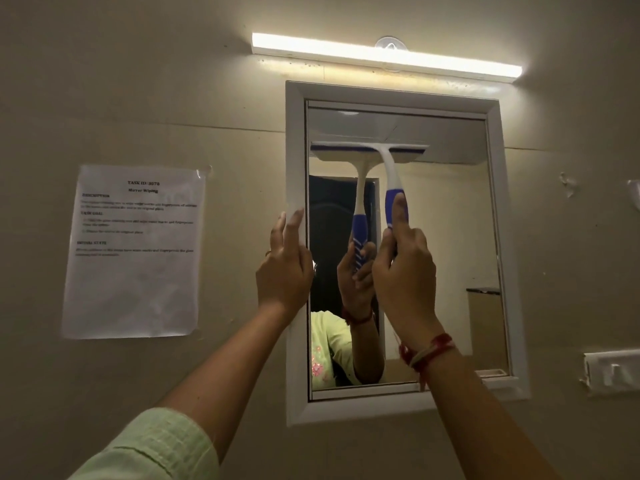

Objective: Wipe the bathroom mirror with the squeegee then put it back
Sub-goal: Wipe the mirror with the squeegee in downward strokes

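Note:
A white-framed mirror (450, 237) hangs on the beige wall. My right hand (403, 271) grips the blue handle of a white and blue squeegee (388, 161), thumb up along the handle. Its blade lies flat across the upper left part of the glass. My left hand (284, 268) rests on the mirror's left frame edge, fingers straight and pointing up. The glass reflects the squeegee, the hand and a light green top.
A lit tube light (384, 55) runs above the mirror, with a clear suction hook (390, 46) at it. A printed task sheet (135, 251) is taped to the wall at left. A white hook plate (611, 372) sits at the right edge.

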Demonstrator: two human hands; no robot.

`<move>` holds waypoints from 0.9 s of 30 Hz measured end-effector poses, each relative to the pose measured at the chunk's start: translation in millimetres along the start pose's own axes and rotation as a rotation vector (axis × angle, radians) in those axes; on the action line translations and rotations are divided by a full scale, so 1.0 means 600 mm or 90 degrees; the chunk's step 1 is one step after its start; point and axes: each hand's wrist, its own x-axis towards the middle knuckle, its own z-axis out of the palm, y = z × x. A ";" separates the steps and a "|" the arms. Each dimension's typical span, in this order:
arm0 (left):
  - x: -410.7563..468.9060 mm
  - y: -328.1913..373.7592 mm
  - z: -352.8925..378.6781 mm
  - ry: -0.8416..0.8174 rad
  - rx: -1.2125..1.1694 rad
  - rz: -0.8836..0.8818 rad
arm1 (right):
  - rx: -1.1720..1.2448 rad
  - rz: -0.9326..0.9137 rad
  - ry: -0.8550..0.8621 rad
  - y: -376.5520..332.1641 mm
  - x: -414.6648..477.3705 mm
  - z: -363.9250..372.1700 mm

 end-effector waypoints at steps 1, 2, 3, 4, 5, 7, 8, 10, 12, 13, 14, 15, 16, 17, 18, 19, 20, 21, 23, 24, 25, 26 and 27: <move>0.000 0.000 0.000 0.000 0.002 -0.002 | -0.001 -0.005 0.006 -0.004 0.016 0.002; 0.000 0.000 -0.001 -0.001 0.006 -0.005 | -0.001 -0.008 0.012 -0.008 0.033 0.005; 0.000 0.000 -0.001 -0.003 0.009 -0.008 | 0.001 -0.008 0.014 -0.014 0.049 0.007; -0.001 0.000 -0.001 -0.005 0.011 -0.010 | 0.004 -0.004 0.015 -0.018 0.061 0.009; -0.001 0.000 -0.001 -0.007 0.012 -0.011 | 0.007 -0.001 0.013 -0.020 0.068 0.010; -0.001 0.000 -0.001 -0.008 0.011 -0.011 | 0.003 0.000 0.006 -0.016 0.060 0.010; -0.002 0.001 -0.001 -0.007 0.013 -0.010 | 0.000 -0.001 0.002 -0.011 0.046 0.008; -0.002 0.001 -0.001 -0.005 0.020 -0.009 | -0.006 -0.005 -0.008 0.002 0.008 0.004; -0.003 0.001 0.000 -0.002 0.025 -0.011 | -0.010 -0.010 -0.018 0.012 -0.024 -0.002; -0.003 0.001 0.000 -0.001 0.023 -0.011 | -0.011 -0.010 -0.021 0.015 -0.032 -0.005; -0.003 0.001 0.001 0.001 0.022 -0.010 | -0.011 -0.013 -0.022 0.016 -0.031 -0.006; -0.003 0.001 0.001 0.002 0.021 -0.008 | -0.011 -0.019 -0.021 0.015 -0.024 -0.007; -0.003 0.000 0.002 0.002 0.024 -0.006 | -0.010 -0.023 -0.020 0.014 -0.012 -0.006; -0.003 0.000 0.002 0.001 0.028 -0.006 | -0.009 -0.024 -0.018 0.011 0.003 -0.005; -0.003 -0.001 0.002 0.002 0.032 -0.006 | -0.006 -0.021 -0.016 0.007 0.020 -0.003; -0.003 -0.001 0.001 0.002 0.037 -0.007 | -0.003 -0.017 -0.013 0.004 0.036 -0.001; -0.004 -0.001 0.000 0.002 0.042 -0.008 | -0.002 -0.013 -0.010 0.000 0.049 0.001; -0.004 0.000 0.000 0.001 0.047 -0.008 | -0.002 -0.011 -0.010 -0.002 0.056 0.003; -0.004 0.000 0.000 -0.004 0.052 -0.008 | 0.000 -0.010 -0.015 -0.004 0.054 0.006; -0.004 0.001 0.000 -0.005 0.054 -0.009 | 0.004 -0.008 -0.020 -0.002 0.044 0.007; -0.003 0.001 -0.001 -0.004 0.054 -0.008 | 0.010 -0.004 -0.025 0.002 0.030 0.007; -0.003 0.001 -0.001 -0.002 0.052 -0.008 | 0.016 0.000 -0.033 0.006 0.012 0.005; -0.004 0.000 0.000 0.000 0.049 -0.007 | 0.021 0.002 -0.043 0.012 -0.007 0.003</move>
